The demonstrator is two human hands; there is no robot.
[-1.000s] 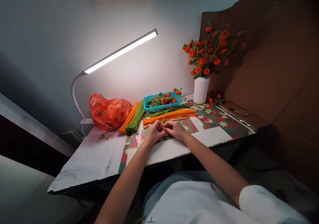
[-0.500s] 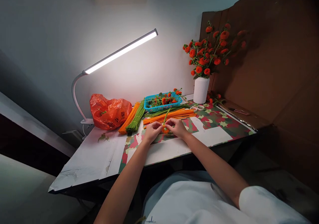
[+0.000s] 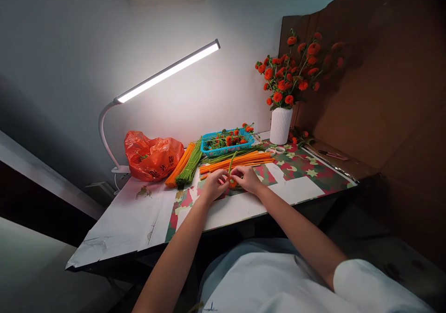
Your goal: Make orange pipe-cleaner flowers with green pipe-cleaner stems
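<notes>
Between my two hands is a small orange flower (image 3: pixel 232 183) with a green stem (image 3: pixel 232 159) pointing up and away. My left hand (image 3: pixel 216 184) pinches at the flower's left side, its thumb and fingers curled together. On the right side my right hand (image 3: pixel 245 178) grips the flower with closed fingertips, which hide part of it. Just behind the hands lie loose orange fuzzy sticks (image 3: pixel 244 161) on the camouflage-patterned table cover (image 3: pixel 306 164).
A blue basket (image 3: pixel 228 151) of orange flowers stands behind the sticks. Left are orange and green bundles (image 3: pixel 190 166), a red plastic bag (image 3: pixel 151 157) and a lit lamp (image 3: pixel 170 71). A white vase (image 3: pixel 280 126) of flowers stands back right, near tape rolls (image 3: pixel 279 150).
My left hand's fingers have shifted and spread slightly at the flower, opening a gap between them. My right hand has barely moved.
</notes>
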